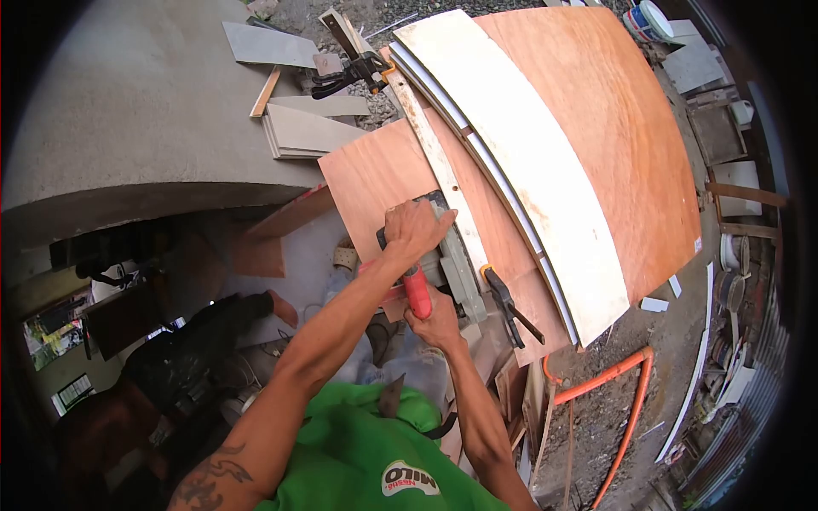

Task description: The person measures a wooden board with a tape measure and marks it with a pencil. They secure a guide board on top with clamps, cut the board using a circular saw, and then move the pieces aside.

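Green shirt (358,443) with a printed logo fills the bottom of the view, and both bare arms reach forward from it. The left arm, tattooed near the shoulder, ends in the left hand (415,228), which is folded down over the top of a power saw (452,266), fingers curled around its dark front grip. Just below it, the right hand (436,322) is wrapped tight around the saw's red handle (417,291).

The saw sits at the near edge of a large reddish plywood sheet (596,128), its grey base lying against a long pale guide strip (433,153) that runs diagonally across the sheet. A black clamp (509,307) grips the strip just right of the saw, and a second black clamp (349,75) holds its far end. A wide white curved board (537,162) lies on the plywood beside the strip.

Grey boards (300,129) are stacked at the upper left on a concrete slab (128,102). An orange hose (615,387) bends over the gravel ground at the lower right, and a white bucket (648,19) stands at the top right.
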### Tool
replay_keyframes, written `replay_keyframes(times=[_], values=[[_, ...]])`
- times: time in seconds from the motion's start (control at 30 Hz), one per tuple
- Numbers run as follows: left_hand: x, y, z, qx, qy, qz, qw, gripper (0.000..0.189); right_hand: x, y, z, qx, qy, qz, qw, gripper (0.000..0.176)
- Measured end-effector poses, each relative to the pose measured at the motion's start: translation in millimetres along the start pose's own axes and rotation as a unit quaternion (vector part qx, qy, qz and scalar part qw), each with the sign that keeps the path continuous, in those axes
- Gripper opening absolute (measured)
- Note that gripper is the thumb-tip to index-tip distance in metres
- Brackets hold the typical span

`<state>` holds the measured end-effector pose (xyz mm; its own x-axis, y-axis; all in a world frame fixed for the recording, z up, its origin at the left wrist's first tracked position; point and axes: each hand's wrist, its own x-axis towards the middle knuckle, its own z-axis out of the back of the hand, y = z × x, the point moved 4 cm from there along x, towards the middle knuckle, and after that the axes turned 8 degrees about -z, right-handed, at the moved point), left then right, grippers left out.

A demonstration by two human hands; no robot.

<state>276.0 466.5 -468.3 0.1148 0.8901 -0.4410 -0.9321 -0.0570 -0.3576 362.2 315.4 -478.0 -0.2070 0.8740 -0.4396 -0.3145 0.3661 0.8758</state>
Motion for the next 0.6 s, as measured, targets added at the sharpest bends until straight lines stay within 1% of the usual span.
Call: replay_keyframes(times=[0.07, 0.2, 0.3, 0.47, 0.6], values=[[1.1, 0.5, 2.8, 0.012, -0.03, -0.011, 0.999, 0.062, 3.2, 0.6, -0.5, -0.007, 0.003, -0.008, 1.0, 0.039], [6.6, 0.2, 8.1, 0.001, -0.005, -0.003, 1.0, 0.061, 7.9, 8.3, 2.3, -0.016, 0.001, -0.005, 1.0, 0.038], [8.3, 3.0, 8.9, -0.001, 0.007, 0.009, 1.0, 0.06, 10.0, 10.6, 1.4, 0.003, 0.003, -0.016, 1.0, 0.035], [12.5, 5.5, 11.3, -0.002, -0.011, 0.002, 1.0, 0.059, 17.3, 8.0, -1.5, 0.006, -0.003, 0.013, 1.0, 0.031], [17.2, 9.1, 13.3, 0.01, -0.036, -0.013, 0.999, 0.058, 23.0, 10.9, -2.0, 0.005, 0.005, 0.013, 1.0, 0.031]])
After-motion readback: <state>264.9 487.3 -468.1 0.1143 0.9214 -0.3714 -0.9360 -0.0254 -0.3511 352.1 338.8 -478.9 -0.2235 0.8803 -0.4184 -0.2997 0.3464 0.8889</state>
